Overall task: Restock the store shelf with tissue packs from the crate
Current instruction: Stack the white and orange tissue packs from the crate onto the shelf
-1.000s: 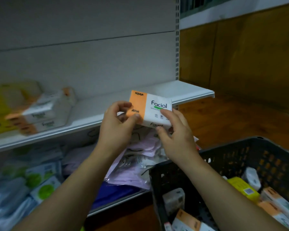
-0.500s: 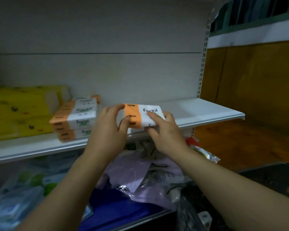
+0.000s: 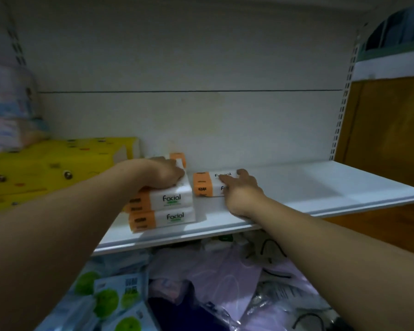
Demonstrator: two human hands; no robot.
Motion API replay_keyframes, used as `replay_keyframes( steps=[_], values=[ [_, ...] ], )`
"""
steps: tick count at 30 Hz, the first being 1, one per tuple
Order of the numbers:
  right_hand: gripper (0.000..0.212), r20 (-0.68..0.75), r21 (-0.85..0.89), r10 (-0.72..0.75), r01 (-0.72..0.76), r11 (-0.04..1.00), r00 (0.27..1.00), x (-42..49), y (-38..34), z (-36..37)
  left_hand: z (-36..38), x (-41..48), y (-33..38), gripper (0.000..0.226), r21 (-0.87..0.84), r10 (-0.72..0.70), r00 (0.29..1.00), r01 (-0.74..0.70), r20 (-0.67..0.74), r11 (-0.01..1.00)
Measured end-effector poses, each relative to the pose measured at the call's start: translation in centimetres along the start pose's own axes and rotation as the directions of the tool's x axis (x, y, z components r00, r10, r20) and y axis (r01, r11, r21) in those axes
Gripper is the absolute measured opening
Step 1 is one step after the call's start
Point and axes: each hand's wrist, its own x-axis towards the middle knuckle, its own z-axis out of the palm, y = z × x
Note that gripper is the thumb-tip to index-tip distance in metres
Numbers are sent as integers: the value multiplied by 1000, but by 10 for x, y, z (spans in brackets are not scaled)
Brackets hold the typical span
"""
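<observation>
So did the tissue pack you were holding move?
Yes. The tissue pack moved forward past the front edge of the white shelf and now lies on it, right of the stack of packs, under the right hand.

Tissue packs (image 3: 202,185) orange-white (green accents); box (image 3: 53,168) yellow, spotted.

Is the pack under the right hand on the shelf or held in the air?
On the shelf: the pack lies flat on it, right hand resting on top.

Left hand (image 3: 164,174) palm-down, right hand (image 3: 239,189) flat — arms outstretched.
</observation>
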Motion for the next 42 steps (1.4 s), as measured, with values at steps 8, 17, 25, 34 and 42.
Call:
replay_keyframes(
  steps=[8, 17, 25, 34, 42],
  values=[
    [41, -163, -71, -88, 78, 994, 983, 51, -17, 20, 19, 9, -11, 47, 143, 116, 993, -115, -1, 983],
    [60, -8, 81, -68, 69, 994, 998, 20, -5, 8, 15, 7, -8, 58, -49, -53, 998, 55, 23, 997],
    [47, -417, 209, -98, 200, 957, 903, -113, 118, -21, -23, -37, 99, 62, -26, 173, 968, -180, -180, 983],
    [34, -186, 147, 318, -294, 944, 929, -260, 309, 24, 124, -108, 346, 72, -245, 665, 746, -649, -24, 720],
    [66, 243, -52, 613, -621, 782, 752, -333, 402, 61, 240, -110, 453, 73, -299, 629, 720, -556, 292, 775]
  ],
)
